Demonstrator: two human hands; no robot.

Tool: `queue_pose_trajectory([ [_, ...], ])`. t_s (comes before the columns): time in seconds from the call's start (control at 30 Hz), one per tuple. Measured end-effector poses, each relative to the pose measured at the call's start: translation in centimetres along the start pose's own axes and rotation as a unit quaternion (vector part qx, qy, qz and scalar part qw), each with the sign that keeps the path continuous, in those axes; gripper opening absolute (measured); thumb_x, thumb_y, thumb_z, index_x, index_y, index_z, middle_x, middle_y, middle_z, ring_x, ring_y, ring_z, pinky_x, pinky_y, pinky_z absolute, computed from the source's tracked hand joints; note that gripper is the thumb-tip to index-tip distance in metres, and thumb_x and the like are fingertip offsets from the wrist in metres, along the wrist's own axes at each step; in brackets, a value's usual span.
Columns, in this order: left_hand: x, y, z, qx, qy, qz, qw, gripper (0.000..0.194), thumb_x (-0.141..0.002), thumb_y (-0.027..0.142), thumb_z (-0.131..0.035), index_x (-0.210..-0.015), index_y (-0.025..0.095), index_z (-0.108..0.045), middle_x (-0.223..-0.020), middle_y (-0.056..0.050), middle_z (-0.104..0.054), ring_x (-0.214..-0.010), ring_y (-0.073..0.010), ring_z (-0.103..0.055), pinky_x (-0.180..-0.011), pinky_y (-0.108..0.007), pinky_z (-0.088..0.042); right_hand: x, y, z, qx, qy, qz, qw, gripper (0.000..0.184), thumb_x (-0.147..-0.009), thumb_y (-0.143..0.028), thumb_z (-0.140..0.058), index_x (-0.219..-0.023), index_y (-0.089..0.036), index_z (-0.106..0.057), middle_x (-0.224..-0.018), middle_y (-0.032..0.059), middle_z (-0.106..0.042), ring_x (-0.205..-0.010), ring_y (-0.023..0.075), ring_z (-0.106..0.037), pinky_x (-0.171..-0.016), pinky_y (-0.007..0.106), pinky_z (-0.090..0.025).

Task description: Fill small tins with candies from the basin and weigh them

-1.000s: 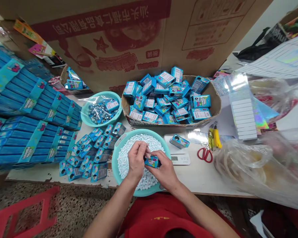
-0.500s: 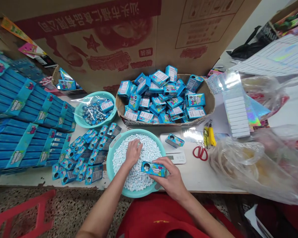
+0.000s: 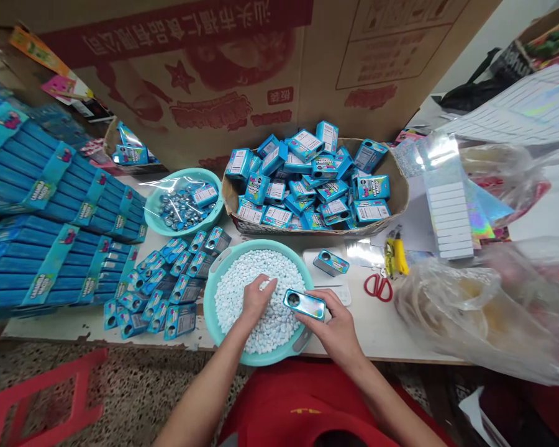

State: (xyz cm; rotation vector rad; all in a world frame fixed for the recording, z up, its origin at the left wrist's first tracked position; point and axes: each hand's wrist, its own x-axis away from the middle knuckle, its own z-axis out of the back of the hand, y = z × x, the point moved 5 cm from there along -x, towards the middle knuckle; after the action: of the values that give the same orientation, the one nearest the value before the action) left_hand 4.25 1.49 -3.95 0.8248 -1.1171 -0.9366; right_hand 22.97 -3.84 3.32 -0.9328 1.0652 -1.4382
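Note:
My right hand [image 3: 338, 320] holds a small blue candy box [image 3: 305, 304] at the right rim of a turquoise basin [image 3: 210, 310]. The box is tilted so that its silvery face and the round hole at one end point up. Small white and pale blue candies [image 3: 235, 273] fill the basin. My left hand [image 3: 258, 301] is down among these candies, its fingers curled into them and the fingertips partly hidden. Behind my right hand, another blue box [image 3: 330, 262] rests on a white digital scale [image 3: 340, 293].
A carton [image 3: 400, 186] heaped with blue boxes stands behind the basin. Several boxes [image 3: 179, 313] with holes lie left, near a second turquoise basin [image 3: 149, 214] of silvery pieces. Red scissors [image 3: 378, 287], a yellow cutter [image 3: 399, 254] and a plastic bag [image 3: 442, 316] lie right. Stacked blue packs [image 3: 41, 261] line the left.
My right hand has moved the box slightly up and right and turned it, so its silvery face shows instead of the printed one. My left hand has shifted lower right within the candies, its fingers more curled.

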Motion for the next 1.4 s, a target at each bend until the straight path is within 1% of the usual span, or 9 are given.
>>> queue_pose_trajectory([
  [0.07, 0.7, 1.0, 0.4, 0.15, -0.006, 0.072, 0.986, 0.033, -0.063, 0.048, -0.067, -0.063, 0.019, -0.052, -0.05, 0.006, -0.047, -0.041, -0.0086, -0.04, -0.04, -0.019, -0.027, -0.1, -0.3, -0.6, 0.009, -0.007, 0.014, 1.0, 0.028, -0.068, -0.031, -0.073, -0.093, -0.023, -0.064, -0.091, 0.0043, -0.062, -0.086, 0.0221, -0.06, -0.076, 0.035, -0.05],
  [0.13, 1.6, 2.9, 0.7, 0.259, -0.007, 0.098, 0.961, 0.034, -0.066, 0.048, -0.066, -0.068, 0.018, -0.049, -0.052, 0.006, -0.048, -0.038, -0.0067, -0.039, -0.037, -0.017, -0.025, -0.3, -0.6, -1.4, 0.018, -0.023, 0.032, 0.999, 0.027, -0.069, -0.028, -0.072, -0.094, -0.023, -0.063, -0.092, 0.0044, -0.062, -0.087, 0.0221, -0.06, -0.076, 0.035, -0.049],
  [0.3, 3.4, 7.2, 1.5, 0.384, 0.003, 0.032, 0.923, 0.026, -0.07, 0.04, -0.063, -0.075, 0.018, -0.05, -0.058, 0.004, -0.053, -0.046, -0.0083, -0.05, -0.044, -0.018, -0.037, -0.8, -1.9, -4.2, 0.058, -0.072, 0.085, 0.992, 0.027, -0.069, -0.016, -0.067, -0.094, -0.022, -0.061, -0.09, 0.0043, -0.06, -0.086, 0.0221, -0.058, -0.075, 0.035, -0.047],
  [0.4, 3.8, 7.9, 1.9, 0.395, 0.054, -0.013, 0.917, 0.022, -0.072, 0.035, -0.063, -0.075, 0.018, -0.05, -0.059, 0.004, -0.055, -0.051, -0.0101, -0.054, -0.052, -0.022, -0.043, -0.9, -2.7, -5.3, 0.092, -0.094, 0.099, 0.986, 0.028, -0.069, -0.015, -0.066, -0.095, -0.022, -0.061, -0.089, 0.0042, -0.061, -0.087, 0.0229, -0.058, -0.076, 0.036, -0.045],
  [0.5, 3.8, 7.9, 2.1, 0.389, 0.094, -0.033, 0.916, 0.022, -0.072, 0.035, -0.063, -0.073, 0.018, -0.049, -0.056, 0.005, -0.054, -0.05, -0.0095, -0.053, -0.053, -0.022, -0.043, -1.0, -3.2, -5.6, 0.127, -0.085, 0.107, 0.983, 0.029, -0.068, -0.018, -0.069, -0.095, -0.023, -0.061, -0.089, 0.0029, -0.063, -0.088, 0.0236, -0.059, -0.079, 0.038, -0.041],
  [0.9, 2.9, 8.3, 1.9, 0.369, 0.106, -0.043, 0.922, 0.018, -0.071, 0.028, -0.063, -0.079, 0.019, -0.05, -0.06, 0.004, -0.055, -0.053, -0.0106, -0.054, -0.051, -0.022, -0.042, -1.7, -3.3, -5.2, 0.143, -0.073, 0.102, 0.982, 0.029, -0.067, -0.02, -0.072, -0.094, -0.022, -0.062, -0.088, 0.0019, -0.064, -0.088, 0.0222, -0.06, -0.078, 0.035, -0.041],
  [1.1, 2.8, 8.4, 1.8, 0.349, 0.114, -0.062, 0.928, 0.024, -0.072, 0.033, -0.065, -0.067, 0.016, -0.05, -0.055, 0.004, -0.05, -0.048, -0.0078, -0.048, -0.048, -0.02, -0.039, -1.9, -3.4, -5.0, 0.135, -0.074, 0.098, 0.983, 0.033, -0.064, -0.018, -0.075, -0.094, -0.022, -0.061, -0.089, 0.0025, -0.064, -0.088, 0.0228, -0.059, -0.077, 0.034, -0.041],
  [1.27, 2.9, 8.2, 1.7, 0.339, 0.117, -0.051, 0.932, 0.027, -0.072, 0.037, -0.066, -0.072, 0.016, -0.05, -0.053, 0.005, -0.049, -0.046, -0.0074, -0.048, -0.047, -0.02, -0.039, -1.6, -3.2, -5.1, 0.141, -0.078, 0.091, 0.983, 0.033, -0.063, -0.018, -0.075, -0.093, -0.022, -0.062, -0.087, 0.0025, -0.063, -0.087, 0.0228, -0.059, -0.075, 0.034, -0.042],
  [1.4, 2.9, 8.1, 1.6, 0.316, 0.134, -0.072, 0.937, 0.026, -0.072, 0.037, -0.066, -0.073, 0.016, -0.05, -0.049, 0.007, -0.047, -0.042, -0.0058, -0.044, -0.043, -0.017, -0.036, -1.4, -3.1, -5.4, 0.137, -0.079, 0.095, 0.983, 0.032, -0.064, -0.018, -0.074, -0.094, -0.022, -0.063, -0.086, 0.0025, -0.063, -0.087, 0.0222, -0.058, -0.075, 0.033, -0.042],
])
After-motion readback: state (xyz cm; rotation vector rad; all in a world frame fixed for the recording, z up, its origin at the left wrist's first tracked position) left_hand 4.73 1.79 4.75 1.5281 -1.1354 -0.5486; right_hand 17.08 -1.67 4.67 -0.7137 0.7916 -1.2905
